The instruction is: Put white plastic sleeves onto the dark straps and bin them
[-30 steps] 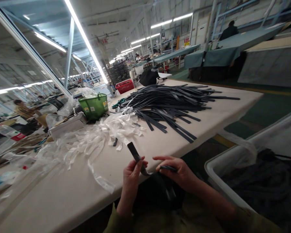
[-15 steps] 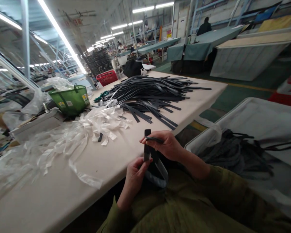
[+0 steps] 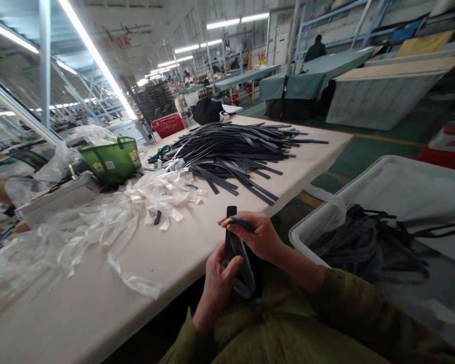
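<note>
A dark grey strip [image 3: 231, 213] is bent into a loop in front of me, close to the table edge. My left hand [image 3: 220, 273] grips its lower stretch, with the thumb lying across it. Higher up, my right hand [image 3: 256, 235] pinches the strip near its top, and a folded dark end sticks out between thumb and fingers. The loop hangs down between my hands, its inner face paler and greyish. On the table beyond lies a big heap of dark strips [image 3: 242, 141]. White shiny backing ribbons [image 3: 155, 194] are piled to its left.
A green bag [image 3: 111, 161] and a white box stand at the table's left. A white bin [image 3: 382, 169] with dark strips sits at my right. Green-handled scissors [image 3: 160, 153] lie by the heap. A red basket [image 3: 167, 125] is at the far end.
My left hand has shifted slightly down and right along the strip, and its thumb has moved lower. The hanging loop has become narrower. My right hand still pinches near the top.
</note>
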Tool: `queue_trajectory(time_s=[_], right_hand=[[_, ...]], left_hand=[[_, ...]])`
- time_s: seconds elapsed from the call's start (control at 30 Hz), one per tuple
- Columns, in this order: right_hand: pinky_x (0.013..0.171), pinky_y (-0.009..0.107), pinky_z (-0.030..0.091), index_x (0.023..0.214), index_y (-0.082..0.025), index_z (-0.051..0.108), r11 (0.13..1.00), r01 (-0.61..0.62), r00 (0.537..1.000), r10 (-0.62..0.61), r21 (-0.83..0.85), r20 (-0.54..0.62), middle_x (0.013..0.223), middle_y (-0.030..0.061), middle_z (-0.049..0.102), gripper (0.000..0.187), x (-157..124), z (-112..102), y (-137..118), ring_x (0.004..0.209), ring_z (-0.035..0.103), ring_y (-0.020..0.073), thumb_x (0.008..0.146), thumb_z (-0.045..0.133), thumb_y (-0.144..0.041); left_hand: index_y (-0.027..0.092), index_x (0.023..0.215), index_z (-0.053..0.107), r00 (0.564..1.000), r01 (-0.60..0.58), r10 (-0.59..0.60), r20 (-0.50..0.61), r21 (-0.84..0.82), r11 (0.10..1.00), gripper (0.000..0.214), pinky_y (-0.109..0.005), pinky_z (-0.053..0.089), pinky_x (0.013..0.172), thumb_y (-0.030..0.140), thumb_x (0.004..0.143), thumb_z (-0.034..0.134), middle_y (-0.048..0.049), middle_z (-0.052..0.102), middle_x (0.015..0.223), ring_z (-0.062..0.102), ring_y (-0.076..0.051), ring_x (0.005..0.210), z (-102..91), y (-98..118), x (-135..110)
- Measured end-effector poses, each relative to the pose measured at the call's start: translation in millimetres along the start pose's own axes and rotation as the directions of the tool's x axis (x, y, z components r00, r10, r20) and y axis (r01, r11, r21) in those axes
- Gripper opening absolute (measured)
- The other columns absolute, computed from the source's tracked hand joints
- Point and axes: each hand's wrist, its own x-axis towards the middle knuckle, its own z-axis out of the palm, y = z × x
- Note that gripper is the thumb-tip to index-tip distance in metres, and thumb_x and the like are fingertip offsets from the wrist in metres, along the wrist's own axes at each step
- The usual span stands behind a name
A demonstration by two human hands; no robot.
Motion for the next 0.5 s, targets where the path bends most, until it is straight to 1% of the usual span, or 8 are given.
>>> queue_trajectory(time_s=[0.07, 0.13, 0.2, 0.3, 0.37, 0.43, 0.5], right_hand=[[0.080, 0.033, 0.056, 0.088, -0.020, 0.077, 1.000, -0.007, 1.000, 0.007, 0.025, 0.009, 0.093, 0.0056, 0.078, 0.027, -5.4, 2.5, 2.5, 0.086, 0.073, 0.0212, 0.089, 0.065, -0.044], [0.078, 0.032, 0.057, 0.088, -0.021, 0.077, 0.999, -0.038, 0.999, 0.037, 0.037, 0.020, 0.094, 0.0047, 0.078, 0.026, -8.5, -0.9, 3.2, 0.086, 0.073, 0.0208, 0.089, 0.065, -0.044], [0.075, 0.030, 0.057, 0.088, -0.021, 0.077, 0.998, -0.054, 0.998, 0.054, 0.015, 0.015, 0.092, 0.0045, 0.078, 0.026, -9.5, -9.7, 1.2, 0.083, 0.073, 0.0204, 0.089, 0.064, -0.044], [0.075, 0.030, 0.056, 0.088, -0.020, 0.077, 0.999, -0.033, 0.999, 0.031, -0.042, -0.039, 0.090, 0.0050, 0.078, 0.025, -9.4, -28.3, -4.5, 0.083, 0.072, 0.0204, 0.090, 0.064, -0.041], [0.072, 0.029, 0.055, 0.089, -0.020, 0.077, 0.997, -0.027, 0.995, 0.020, -0.066, -0.096, 0.089, 0.0044, 0.078, 0.024, -10.6, -40.6, -7.6, 0.082, 0.071, 0.0200, 0.091, 0.064, -0.040], [0.064, 0.027, 0.053, 0.090, -0.020, 0.077, 0.996, -0.046, 0.990, 0.035, -0.075, -0.136, 0.086, 0.0035, 0.078, 0.025, -13.4, -52.1, -10.6, 0.079, 0.070, 0.0192, 0.091, 0.064, -0.041], [0.057, 0.025, 0.051, 0.090, -0.020, 0.077, 0.996, -0.062, 0.985, 0.050, -0.067, -0.162, 0.084, 0.0032, 0.077, 0.025, -17.5, -65.7, -16.8, 0.076, 0.069, 0.0183, 0.091, 0.065, -0.042]], left_hand=[[0.018, 0.100, 0.074, 1.000, 0.015, -0.015, -0.008, -0.029, 0.999, 0.037, -0.028, 0.047, 0.077, 0.045, 0.075, 0.073, -0.0040, 0.073, 0.088, 0.062, -0.023, 0.084, 5.6, 1.6, 5.3], [0.016, 0.090, 0.075, 0.998, 0.062, -0.062, -0.004, -0.042, 0.997, 0.033, -0.026, 0.045, 0.069, 0.047, 0.077, 0.071, -0.0034, 0.072, 0.080, 0.059, -0.019, 0.074, 10.2, 0.6, 7.5], [0.016, 0.081, 0.076, 0.994, 0.110, -0.109, 0.027, -0.032, 0.993, 0.033, -0.024, 0.042, 0.062, 0.048, 0.078, 0.070, -0.0039, 0.070, 0.074, 0.056, -0.017, 0.067, 14.2, -1.9, 5.8], [0.017, 0.073, 0.076, 0.984, 0.146, -0.147, 0.097, 0.019, 0.989, 0.032, -0.024, 0.040, 0.059, 0.048, 0.078, 0.070, -0.0048, 0.068, 0.069, 0.053, -0.016, 0.063, 20.7, -9.1, -2.6], [0.018, 0.072, 0.077, 0.975, 0.160, -0.166, 0.150, 0.049, 0.986, 0.031, -0.025, 0.040, 0.059, 0.048, 0.078, 0.071, -0.0046, 0.066, 0.067, 0.052, -0.016, 0.061, 25.7, -16.0, -9.4], [0.018, 0.074, 0.078, 0.964, 0.169, -0.179, 0.198, 0.066, 0.983, 0.031, -0.025, 0.041, 0.060, 0.047, 0.079, 0.070, -0.0052, 0.067, 0.068, 0.054, -0.017, 0.062, 30.5, -21.4, -14.7], [0.019, 0.081, 0.079, 0.959, 0.156, -0.168, 0.229, 0.067, 0.985, 0.029, -0.026, 0.045, 0.065, 0.047, 0.079, 0.070, -0.0072, 0.071, 0.076, 0.059, -0.019, 0.069, 33.9, -22.6, -17.9]])
